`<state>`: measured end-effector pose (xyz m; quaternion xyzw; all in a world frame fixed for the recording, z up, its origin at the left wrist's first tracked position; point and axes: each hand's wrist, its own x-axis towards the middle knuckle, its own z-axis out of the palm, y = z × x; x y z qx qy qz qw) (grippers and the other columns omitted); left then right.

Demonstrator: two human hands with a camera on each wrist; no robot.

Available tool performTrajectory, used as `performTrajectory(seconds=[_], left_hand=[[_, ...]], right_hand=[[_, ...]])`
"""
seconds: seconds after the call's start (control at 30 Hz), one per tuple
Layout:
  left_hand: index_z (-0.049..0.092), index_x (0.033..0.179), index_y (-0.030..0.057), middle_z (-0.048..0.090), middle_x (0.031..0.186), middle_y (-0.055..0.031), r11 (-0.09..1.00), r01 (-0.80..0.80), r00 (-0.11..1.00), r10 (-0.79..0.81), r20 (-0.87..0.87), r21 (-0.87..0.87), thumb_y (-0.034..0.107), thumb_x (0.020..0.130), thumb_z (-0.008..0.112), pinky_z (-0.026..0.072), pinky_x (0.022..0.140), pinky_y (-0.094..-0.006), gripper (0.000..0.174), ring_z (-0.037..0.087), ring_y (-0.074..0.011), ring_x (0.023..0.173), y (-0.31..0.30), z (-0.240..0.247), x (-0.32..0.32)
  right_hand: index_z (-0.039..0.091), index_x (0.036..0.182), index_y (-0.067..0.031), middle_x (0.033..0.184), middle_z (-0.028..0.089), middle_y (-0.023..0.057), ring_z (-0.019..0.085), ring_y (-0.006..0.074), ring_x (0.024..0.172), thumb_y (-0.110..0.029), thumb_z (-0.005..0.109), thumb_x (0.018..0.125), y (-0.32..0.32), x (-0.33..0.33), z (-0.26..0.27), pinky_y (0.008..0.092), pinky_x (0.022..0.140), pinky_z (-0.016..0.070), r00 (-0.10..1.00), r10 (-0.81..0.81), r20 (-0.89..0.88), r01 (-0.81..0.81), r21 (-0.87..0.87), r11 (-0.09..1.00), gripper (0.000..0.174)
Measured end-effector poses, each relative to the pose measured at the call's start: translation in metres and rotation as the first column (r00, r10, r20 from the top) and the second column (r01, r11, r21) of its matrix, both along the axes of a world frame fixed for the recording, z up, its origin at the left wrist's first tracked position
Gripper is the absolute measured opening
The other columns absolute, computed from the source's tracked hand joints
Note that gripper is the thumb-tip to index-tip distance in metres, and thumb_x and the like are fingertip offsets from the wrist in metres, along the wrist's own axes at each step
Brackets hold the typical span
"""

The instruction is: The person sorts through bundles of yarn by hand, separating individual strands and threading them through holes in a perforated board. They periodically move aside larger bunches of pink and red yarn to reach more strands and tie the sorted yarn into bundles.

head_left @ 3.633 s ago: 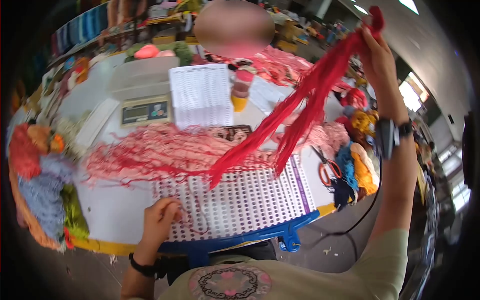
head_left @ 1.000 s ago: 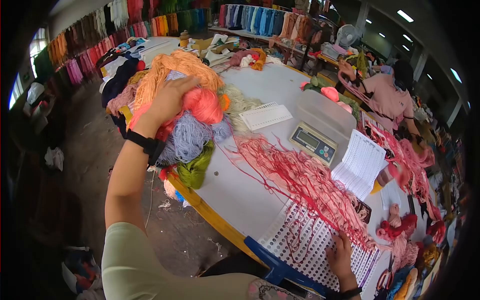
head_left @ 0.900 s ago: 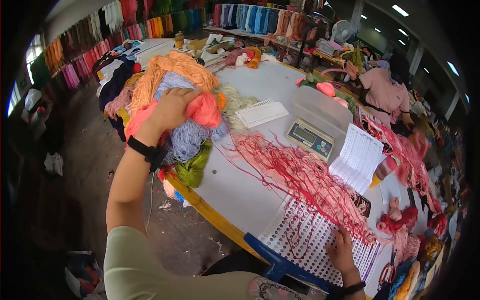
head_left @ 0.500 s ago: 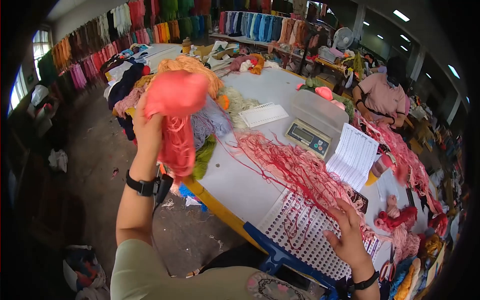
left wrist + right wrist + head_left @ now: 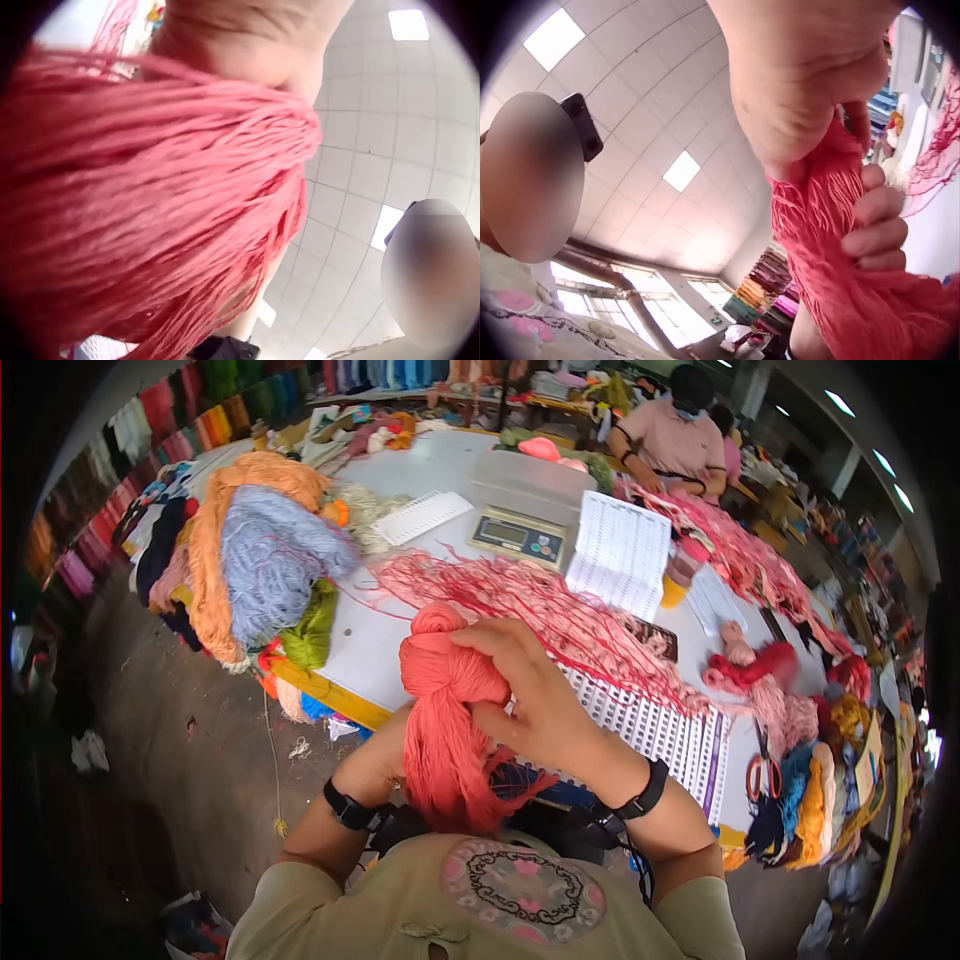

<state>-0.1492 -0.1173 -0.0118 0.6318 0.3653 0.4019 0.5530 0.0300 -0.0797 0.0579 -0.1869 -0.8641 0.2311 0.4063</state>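
A coral-red skein of yarn (image 5: 440, 740), twisted into a knot at its top with loose strands hanging below, is held in front of my chest. My left hand (image 5: 392, 748) is mostly behind it in the head view. The right wrist view shows the left fingers (image 5: 877, 225) curled round the skein below the knot. From the right, my right hand (image 5: 545, 695) grips the skein by the knot, thumb and fingers on the yarn. In the left wrist view the strands (image 5: 165, 202) fan out broadly below a palm.
Pink and red loose yarn (image 5: 540, 625) lies across the table over a dotted white sheet (image 5: 650, 735). Behind stand a scale (image 5: 520, 538) and a printed list (image 5: 620, 545). Orange and lavender yarn (image 5: 275, 550) is piled left; scissors (image 5: 763, 775) lie right. Another person (image 5: 670, 440) sits opposite.
Earlier my right hand held up crimson yarn. Then my left hand took the coral skein from the left pile and brought it to my chest, where my right hand has joined it.
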Motion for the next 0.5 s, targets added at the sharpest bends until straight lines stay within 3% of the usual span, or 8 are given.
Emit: performTrajectory(seconds=[0.03,0.1,0.2,0.23,0.3,0.33,0.4,0.5], left_hand=[[0.051,0.118,0.0094,0.057,0.101,-0.0044,1.000,0.019,1.000,-0.019,0.002,-0.006,0.004,0.082,0.063,0.0447,0.087,-0.0293,0.039,0.055,-0.0141,0.096,0.007,-0.006,0.000],[0.049,0.121,0.0081,0.056,0.105,-0.0037,0.900,-0.434,0.833,0.416,0.364,-0.036,0.001,0.083,0.060,0.0436,0.086,-0.0288,0.041,0.054,-0.0139,0.093,0.017,-0.012,0.000],[0.051,0.120,0.0035,0.055,0.109,-0.0061,0.765,-0.601,0.788,0.517,0.336,0.232,0.004,0.080,0.061,0.0432,0.088,-0.0289,0.042,0.054,-0.0200,0.100,0.008,0.028,-0.009],[0.051,0.120,0.0035,0.055,0.109,-0.0061,0.774,-0.591,0.794,0.509,0.331,0.228,0.004,0.080,0.061,0.0432,0.088,-0.0289,0.042,0.054,-0.0200,0.100,0.002,0.038,-0.010],[0.055,0.120,0.0041,0.054,0.106,-0.0076,0.737,-0.166,0.845,0.449,-0.291,0.655,0.011,0.077,0.068,0.0426,0.089,-0.0295,0.046,0.053,-0.0212,0.101,0.001,0.051,-0.006],[0.059,0.114,0.0001,0.055,0.106,-0.0139,0.789,-0.179,0.846,0.428,-0.317,0.587,0.015,0.070,0.077,0.0440,0.088,-0.0333,0.050,0.055,-0.0282,0.102,0.001,0.052,-0.001],[0.058,0.117,-0.0003,0.054,0.112,-0.0115,0.910,-0.221,0.935,0.300,-0.189,0.351,0.007,0.070,0.075,0.0461,0.092,-0.0342,0.051,0.055,-0.0243,0.105,0.003,0.042,0.000],[0.056,0.114,-0.0008,0.049,0.110,-0.0077,0.941,-0.204,0.969,0.234,-0.082,0.271,-0.003,0.071,0.067,0.0444,0.095,-0.0331,0.045,0.053,-0.0217,0.108,0.020,-0.002,-0.024]], right_hand=[[0.046,0.127,-0.0062,0.118,0.047,0.0193,0.049,0.0384,0.109,-0.001,0.062,0.071,0.002,0.006,-0.005,0.0396,0.090,0.0442,1.000,-0.019,0.002,0.019,-0.006,1.000,0.058],[0.046,0.126,-0.0053,0.116,0.050,0.0193,0.051,0.0380,0.107,-0.003,0.061,0.073,0.004,0.018,-0.015,0.0397,0.088,0.0452,0.991,-0.132,0.029,0.133,-0.051,0.990,0.055],[0.044,0.127,-0.0061,0.113,0.053,0.0189,0.055,0.0386,0.102,-0.008,0.062,0.076,0.005,0.030,-0.028,0.0424,0.084,0.0475,0.976,-0.208,0.058,0.211,-0.061,0.976,0.054],[0.043,0.128,-0.0067,0.113,0.054,0.0188,0.056,0.0390,0.101,-0.012,0.062,0.077,0.004,0.032,-0.031,0.0435,0.082,0.0486,0.969,-0.226,0.099,0.235,-0.098,0.967,0.055],[0.044,0.128,-0.0069,0.122,0.053,0.0169,0.055,0.0371,0.108,-0.012,0.065,0.074,-0.001,0.031,-0.035,0.0416,0.089,0.0474,0.966,-0.184,0.180,0.219,-0.200,0.955,0.058],[0.044,0.130,-0.0078,0.122,0.053,0.0169,0.055,0.0376,0.108,-0.013,0.066,0.074,-0.003,0.030,-0.039,0.0418,0.088,0.0481,0.969,-0.168,0.181,0.199,-0.172,0.965,0.060],[0.043,0.131,-0.0094,0.124,0.050,0.0169,0.055,0.0383,0.106,-0.012,0.067,0.072,-0.003,0.028,-0.051,0.0423,0.083,0.0499,0.977,-0.157,0.148,0.182,-0.174,0.968,0.064],[0.042,0.128,-0.0080,0.121,0.045,0.0176,0.057,0.0396,0.096,-0.008,0.067,0.069,-0.011,0.040,-0.043,0.0451,0.075,0.0505,0.994,-0.024,0.106,0.036,-0.110,0.993,0.064]])
